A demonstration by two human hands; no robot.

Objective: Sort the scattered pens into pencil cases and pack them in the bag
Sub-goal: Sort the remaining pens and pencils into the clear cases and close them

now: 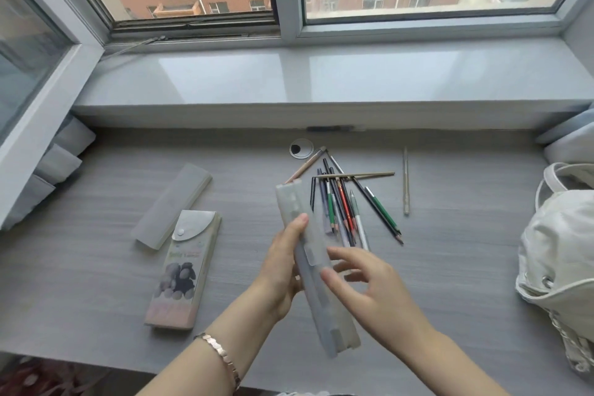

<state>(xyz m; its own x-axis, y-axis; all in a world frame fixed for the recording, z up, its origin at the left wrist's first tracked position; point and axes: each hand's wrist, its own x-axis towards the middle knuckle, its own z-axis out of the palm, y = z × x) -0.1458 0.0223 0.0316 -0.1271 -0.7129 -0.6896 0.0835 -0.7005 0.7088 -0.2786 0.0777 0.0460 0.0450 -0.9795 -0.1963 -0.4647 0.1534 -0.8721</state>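
My left hand [283, 270] grips a long translucent pencil case [294, 202] from its left side and holds it above the desk, tilted away from me. My right hand [363, 280] hovers at the case's right edge near its clasp, fingers spread and blurred. Behind the case lies a pile of several pens and pencils [347, 202], black, green, red and white. One grey pen [406, 180] lies apart to the right. Two more cases rest at the left: a frosted one [172, 204] and a printed one with a snap flap [183, 270]. A white bag [559, 251] sits at the right edge.
The grey wood-grain desk [96, 267] ends at a raised windowsill [289, 80] under a window. A round cable grommet [301, 148] sits at the back of the desk. Grey cushions [61, 157] are stacked at the far left.
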